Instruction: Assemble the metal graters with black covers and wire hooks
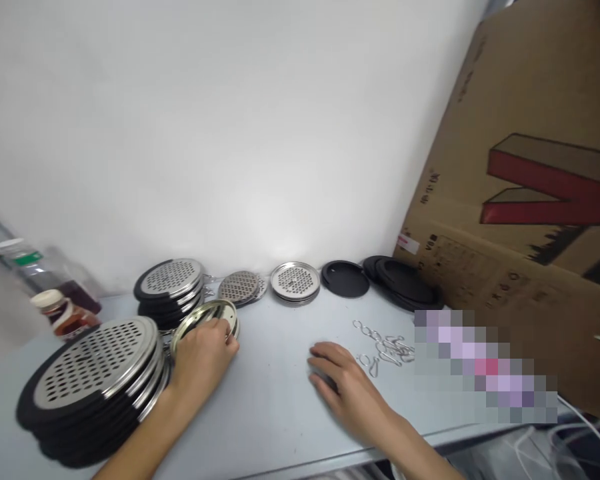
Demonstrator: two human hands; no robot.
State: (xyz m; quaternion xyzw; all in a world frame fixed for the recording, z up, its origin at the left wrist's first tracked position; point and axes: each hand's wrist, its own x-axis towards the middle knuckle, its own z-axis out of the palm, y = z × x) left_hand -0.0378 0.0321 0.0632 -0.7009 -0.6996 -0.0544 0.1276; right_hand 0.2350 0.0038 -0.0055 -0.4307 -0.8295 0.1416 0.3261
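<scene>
Black-rimmed stack of round perforated steel discs (93,373) at lower left of frame. Just right of it, left hand (203,357) clenched around edge of a tilted brass-coloured round metal lid (205,317). Lower centre, right hand (345,383) flat on pale grey table (275,400), fingers loose, grasping nothing. Just beyond its fingertips, a scatter of small silver wire clips (385,347). Farther back, a second disc stack (170,287), loose perforated discs (295,280), black round rubber rings (345,278). Brown cardboard box (530,200) leaning at right.
</scene>
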